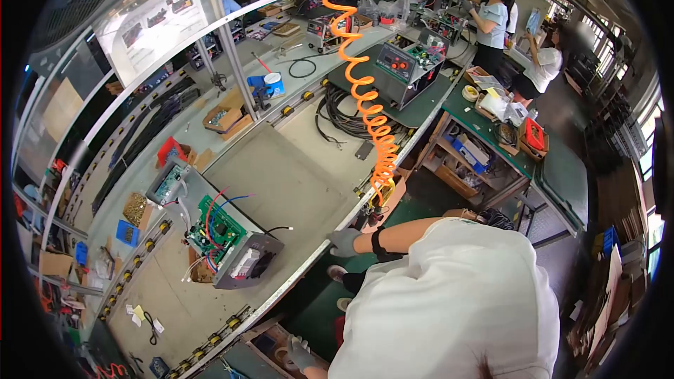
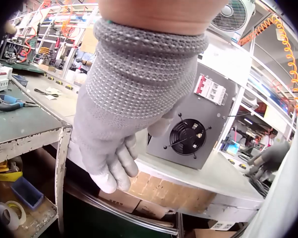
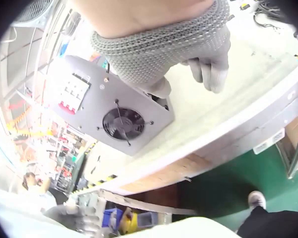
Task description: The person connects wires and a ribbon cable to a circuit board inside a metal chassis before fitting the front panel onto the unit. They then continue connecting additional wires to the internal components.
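Observation:
Both hands wear grey gloves. My left hand point(image 1: 302, 352) point(image 2: 124, 114) hangs with loosely bent fingers, holding nothing, by the low shelf with tape rolls point(image 2: 12, 214). At the bench's front edge, my right hand point(image 1: 344, 242) point(image 3: 174, 59) has relaxed fingers and nothing in them; whether it touches the edge I cannot tell. An opened grey unit point(image 1: 239, 283) point(image 2: 216, 126) point(image 3: 89, 109) stands on the bench, with a green circuit board point(image 1: 226, 223), loose wires and a black fan point(image 2: 187, 137) point(image 3: 123, 124) in its end panel.
An orange coiled hose point(image 1: 361, 81) hangs over the bench's front edge. Farther along stand another unit point(image 1: 397, 74) and a black cable coil point(image 1: 347, 114). Small parts boxes point(image 1: 128, 233) line the far side. Pliers point(image 2: 12, 103) lie on a side table. Other people point(image 1: 491, 24) stand beyond.

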`<state>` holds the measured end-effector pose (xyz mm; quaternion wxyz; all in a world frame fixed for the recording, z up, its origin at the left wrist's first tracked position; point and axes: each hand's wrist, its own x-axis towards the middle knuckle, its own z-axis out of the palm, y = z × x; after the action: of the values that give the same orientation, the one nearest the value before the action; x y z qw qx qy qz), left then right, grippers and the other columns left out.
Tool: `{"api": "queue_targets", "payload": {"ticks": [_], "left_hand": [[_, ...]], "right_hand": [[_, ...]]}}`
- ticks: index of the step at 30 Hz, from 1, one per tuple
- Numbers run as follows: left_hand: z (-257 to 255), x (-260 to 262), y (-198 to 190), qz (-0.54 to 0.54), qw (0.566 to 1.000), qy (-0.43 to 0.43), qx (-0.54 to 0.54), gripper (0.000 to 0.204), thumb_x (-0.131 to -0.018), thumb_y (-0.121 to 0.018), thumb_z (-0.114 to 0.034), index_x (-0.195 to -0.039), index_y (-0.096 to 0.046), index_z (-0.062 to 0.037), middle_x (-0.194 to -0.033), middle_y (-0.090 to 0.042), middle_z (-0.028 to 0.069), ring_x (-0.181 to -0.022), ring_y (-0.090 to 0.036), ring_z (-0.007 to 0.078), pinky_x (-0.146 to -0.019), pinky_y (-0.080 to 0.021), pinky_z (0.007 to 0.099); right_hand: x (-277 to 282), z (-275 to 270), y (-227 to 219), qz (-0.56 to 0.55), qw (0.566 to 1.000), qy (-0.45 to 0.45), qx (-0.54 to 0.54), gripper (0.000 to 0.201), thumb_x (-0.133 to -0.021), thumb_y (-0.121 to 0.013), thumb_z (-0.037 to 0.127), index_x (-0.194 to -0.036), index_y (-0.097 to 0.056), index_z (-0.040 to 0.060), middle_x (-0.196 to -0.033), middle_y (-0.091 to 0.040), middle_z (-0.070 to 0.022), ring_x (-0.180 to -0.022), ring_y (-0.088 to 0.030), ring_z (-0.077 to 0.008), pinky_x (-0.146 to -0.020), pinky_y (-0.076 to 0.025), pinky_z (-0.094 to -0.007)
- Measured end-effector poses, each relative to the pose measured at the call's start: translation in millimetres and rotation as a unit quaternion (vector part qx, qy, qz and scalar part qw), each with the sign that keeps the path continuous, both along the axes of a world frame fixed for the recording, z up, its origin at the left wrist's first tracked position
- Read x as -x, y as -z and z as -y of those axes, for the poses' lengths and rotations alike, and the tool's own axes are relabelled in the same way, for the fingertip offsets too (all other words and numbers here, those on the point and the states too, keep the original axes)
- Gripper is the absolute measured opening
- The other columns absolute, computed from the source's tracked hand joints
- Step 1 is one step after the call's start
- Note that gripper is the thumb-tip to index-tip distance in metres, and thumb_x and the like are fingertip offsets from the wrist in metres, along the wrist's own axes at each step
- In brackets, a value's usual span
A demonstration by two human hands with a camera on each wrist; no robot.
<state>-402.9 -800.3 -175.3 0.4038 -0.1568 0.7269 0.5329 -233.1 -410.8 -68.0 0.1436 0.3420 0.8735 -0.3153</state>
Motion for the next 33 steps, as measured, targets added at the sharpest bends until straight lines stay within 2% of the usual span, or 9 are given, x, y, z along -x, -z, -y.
{"api": "queue_targets", "payload": {"ticks": [9,12,16,17,20,24,25,28,33], "left_hand": [[-77.2,33.0,-71.7,-0.102,0.989,-0.111,0.004,0.053,-0.085,-0.058,-0.019,-0.132,-0.042,-0.0029,-0.110,-0.055,0.0051,-0.084,-0.051,0.0143,-0.075,-0.042,0.0266],[-86.4,60.7,-107.6,-0.154,0.966,-0.204,-0.037,0.052,-0.085,-0.054,-0.015,-0.133,-0.039,0.0005,-0.114,-0.054,0.0081,-0.096,-0.052,0.0161,-0.084,-0.042,0.0272],[-105.2,98.7,-118.2,-0.201,0.949,-0.236,-0.067,0.048,-0.086,-0.052,-0.013,-0.131,-0.041,0.0004,-0.118,-0.053,0.0104,-0.101,-0.052,0.0176,-0.087,-0.042,0.0290],[-113.4,107.3,-123.4,-0.209,0.954,-0.192,-0.091,0.049,-0.087,-0.050,-0.017,-0.133,-0.041,-0.0017,-0.115,-0.054,0.0104,-0.098,-0.052,0.0162,-0.081,-0.043,0.0257],[-149.9,128.6,-152.1,-0.159,0.978,-0.071,-0.119,0.043,-0.091,-0.046,-0.026,-0.128,-0.047,-0.0045,-0.115,-0.055,0.0106,-0.102,-0.054,0.0176,-0.081,-0.045,0.0296],[-183.5,162.4,-88.3,-0.176,0.973,0.112,-0.099,0.034,-0.090,-0.045,-0.026,-0.108,-0.061,-0.0034,-0.085,-0.062,0.0047,-0.073,-0.057,0.0138,-0.066,-0.044,0.0255],[-191.1,163.8,-93.9,-0.133,0.983,0.051,-0.118,0.029,-0.088,-0.046,-0.024,-0.096,-0.065,-0.0044,-0.073,-0.059,0.0018,-0.064,-0.053,0.0126,-0.059,-0.043,0.0256],[-186.0,180.2,-119.4,-0.217,0.923,0.308,-0.078,0.036,-0.084,-0.053,-0.029,-0.094,-0.061,0.0046,-0.086,-0.063,0.0138,-0.082,-0.057,0.0209,-0.076,-0.042,0.0336],[-200.8,172.7,-104.0,-0.064,0.902,0.416,-0.097,0.049,-0.083,-0.061,-0.039,-0.106,-0.060,0.0043,-0.100,-0.063,0.0157,-0.092,-0.058,0.0233,-0.082,-0.044,0.0316]], "right_hand": [[118.3,-44.1,3.7,-0.241,0.969,0.010,-0.056,0.069,-0.074,-0.064,0.038,-0.127,-0.042,0.0004,-0.123,-0.048,-0.0197,-0.112,-0.047,-0.0348,-0.093,-0.041,-0.0407],[139.6,-24.4,-63.5,-0.172,0.978,-0.103,0.058,0.058,-0.074,-0.064,0.039,-0.120,-0.053,0.0047,-0.115,-0.054,-0.0164,-0.109,-0.050,-0.0325,-0.093,-0.042,-0.0385],[162.7,-18.2,-53.0,-0.061,0.978,-0.009,0.200,0.049,-0.076,-0.064,0.042,-0.112,-0.060,0.0081,-0.110,-0.059,-0.0138,-0.101,-0.056,-0.0268,-0.089,-0.042,-0.0366],[159.1,-20.8,-3.8,-0.171,0.943,0.034,0.284,0.045,-0.078,-0.065,0.039,-0.109,-0.061,0.0070,-0.107,-0.061,-0.0130,-0.096,-0.057,-0.0247,-0.084,-0.044,-0.0356],[164.1,-18.5,-31.6,-0.254,0.930,0.000,0.267,0.042,-0.078,-0.066,0.031,-0.109,-0.060,0.0036,-0.101,-0.062,-0.0113,-0.091,-0.058,-0.0216,-0.080,-0.046,-0.0339],[156.2,-24.5,-11.1,-0.290,0.912,0.009,0.289,0.046,-0.084,-0.061,0.030,-0.120,-0.050,0.0022,-0.107,-0.060,-0.0098,-0.098,-0.057,-0.0191,-0.089,-0.045,-0.0324],[155.1,-25.0,-13.9,-0.266,0.904,0.042,0.332,0.043,-0.085,-0.059,0.029,-0.118,-0.051,0.0016,-0.104,-0.061,-0.0072,-0.094,-0.057,-0.0158,-0.084,-0.046,-0.0303],[157.7,-37.5,-2.3,-0.200,0.897,0.093,0.383,0.040,-0.084,-0.059,0.029,-0.114,-0.054,0.0024,-0.101,-0.061,-0.0053,-0.092,-0.056,-0.0144,-0.080,-0.047,-0.0300],[124.1,-61.6,3.3,-0.289,0.907,0.030,0.304,0.036,-0.073,-0.067,0.016,-0.106,-0.061,0.0044,-0.093,-0.062,-0.0017,-0.077,-0.058,-0.0115,-0.066,-0.050,-0.0241]]}}
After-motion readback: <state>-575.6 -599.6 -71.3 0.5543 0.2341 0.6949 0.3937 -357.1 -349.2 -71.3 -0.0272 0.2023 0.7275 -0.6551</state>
